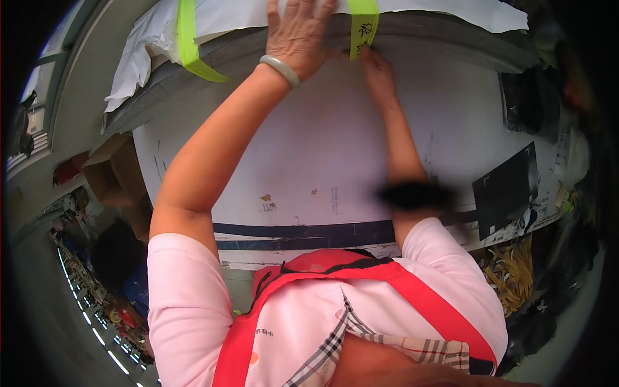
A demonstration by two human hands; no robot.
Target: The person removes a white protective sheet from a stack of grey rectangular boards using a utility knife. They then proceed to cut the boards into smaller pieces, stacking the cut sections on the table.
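Note:
Both my arms reach to the far side of a white worktable. There lies a layered stack of dark grey sheet material topped with white paper. My left hand, a pale bangle on its wrist, rests palm down on the stack with fingers stretched. A neon yellow-green strip with dark handwriting hangs over the stack's near edge. At its lower end, my right hand pinches the strip between thumb and fingers. Another neon strip hangs to the left, its end sticking out toward me.
A black flat sheet lies on the table at right, with dark plastic behind it. Dark blue bands run along the near edge. A cardboard box stands left; yellow strips are heaped lower right. A dark blur crosses my right forearm.

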